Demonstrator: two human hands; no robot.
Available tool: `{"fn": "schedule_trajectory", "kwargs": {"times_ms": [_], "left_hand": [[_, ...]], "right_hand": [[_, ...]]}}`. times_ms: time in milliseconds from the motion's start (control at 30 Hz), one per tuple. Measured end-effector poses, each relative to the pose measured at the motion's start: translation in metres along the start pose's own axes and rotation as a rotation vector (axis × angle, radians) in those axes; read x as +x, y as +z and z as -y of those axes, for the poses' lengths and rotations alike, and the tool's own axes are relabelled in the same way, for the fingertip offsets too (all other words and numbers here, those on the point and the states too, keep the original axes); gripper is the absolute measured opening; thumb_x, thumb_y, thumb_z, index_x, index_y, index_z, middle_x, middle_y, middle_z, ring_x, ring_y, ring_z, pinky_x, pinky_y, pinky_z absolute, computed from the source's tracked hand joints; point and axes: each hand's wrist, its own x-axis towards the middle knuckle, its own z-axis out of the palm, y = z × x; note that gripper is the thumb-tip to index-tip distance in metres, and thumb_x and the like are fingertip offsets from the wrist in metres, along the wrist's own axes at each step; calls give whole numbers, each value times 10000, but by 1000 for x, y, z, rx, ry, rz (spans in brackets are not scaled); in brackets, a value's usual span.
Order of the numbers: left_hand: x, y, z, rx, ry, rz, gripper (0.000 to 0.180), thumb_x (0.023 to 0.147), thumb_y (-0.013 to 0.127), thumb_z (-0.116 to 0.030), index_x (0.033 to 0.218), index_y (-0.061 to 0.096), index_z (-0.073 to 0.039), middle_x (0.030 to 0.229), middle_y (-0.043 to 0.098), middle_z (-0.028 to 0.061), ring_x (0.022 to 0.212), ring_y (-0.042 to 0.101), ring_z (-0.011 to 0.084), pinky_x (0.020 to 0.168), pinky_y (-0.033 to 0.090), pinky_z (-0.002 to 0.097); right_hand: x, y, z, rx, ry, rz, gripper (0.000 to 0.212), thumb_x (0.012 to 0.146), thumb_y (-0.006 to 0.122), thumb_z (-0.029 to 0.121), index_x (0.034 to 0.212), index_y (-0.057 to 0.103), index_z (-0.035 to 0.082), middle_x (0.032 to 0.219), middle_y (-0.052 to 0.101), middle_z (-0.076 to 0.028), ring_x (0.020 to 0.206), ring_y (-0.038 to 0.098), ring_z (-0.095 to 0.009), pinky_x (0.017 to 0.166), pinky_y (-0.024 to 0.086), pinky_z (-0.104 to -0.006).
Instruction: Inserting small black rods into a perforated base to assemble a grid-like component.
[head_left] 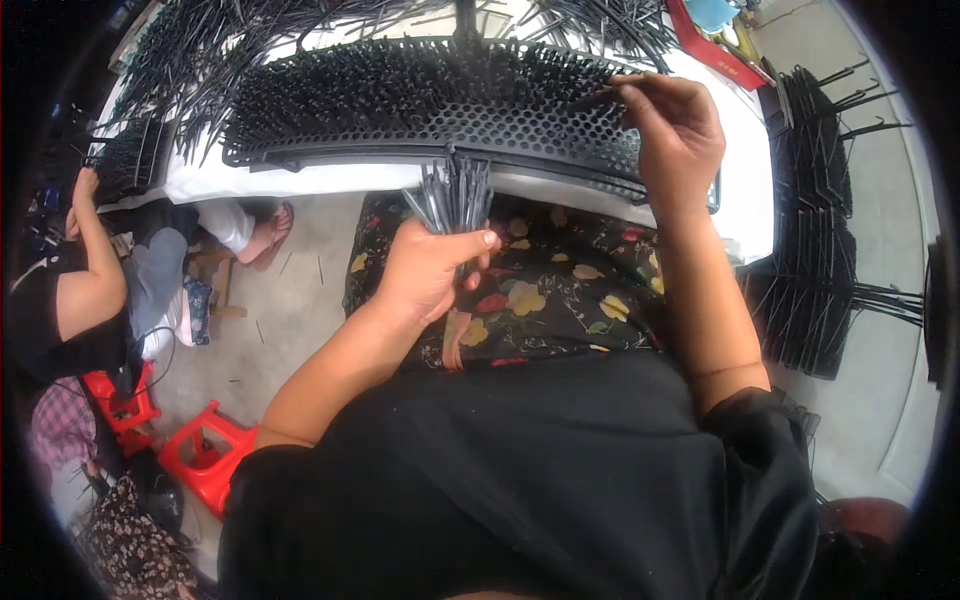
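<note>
My left hand (435, 262) is closed round a bundle of thin black strips (455, 200), their upper ends fanned out at the near edge of a black perforated panel (480, 125). Rows of short black strips (340, 95) stand upright in much of this panel, while a patch of round holes shows bare at its middle and right. Over the panel's right part, my right hand (680, 125) pinches a thin dark strip between thumb and forefinger. The strip's lower end is lost among the dark holes and strips.
Loose black strips (200, 65) lie heaped on the white-covered table (745, 165). A red box (715, 45) sits at the far right corner. Stacked black wire-handled panels (815, 230) stand right of the table. Other people (75, 290) and red stools (208, 455) are at the left.
</note>
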Motion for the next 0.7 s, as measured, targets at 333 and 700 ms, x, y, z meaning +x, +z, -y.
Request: {"fn": "schedule_trajectory", "kwargs": {"times_ms": [333, 700], "left_hand": [[0, 6, -3, 138, -8, -60, 127, 799, 686, -39, 902, 624, -1, 784, 648, 86, 626, 583, 122, 466, 422, 241], [3, 2, 0, 125, 17, -55, 120, 796, 687, -41, 893, 634, 5, 788, 657, 85, 623, 585, 121, 469, 421, 246]], "right_hand": [[-3, -10, -12, -252, -78, 21, 149, 823, 704, -6, 922, 594, -7, 903, 716, -101, 851, 683, -122, 754, 545, -234], [-2, -6, -11, -341, -93, 74, 125, 802, 728, 29, 866, 621, 24, 864, 727, -79, 818, 703, -134, 743, 550, -252]]}}
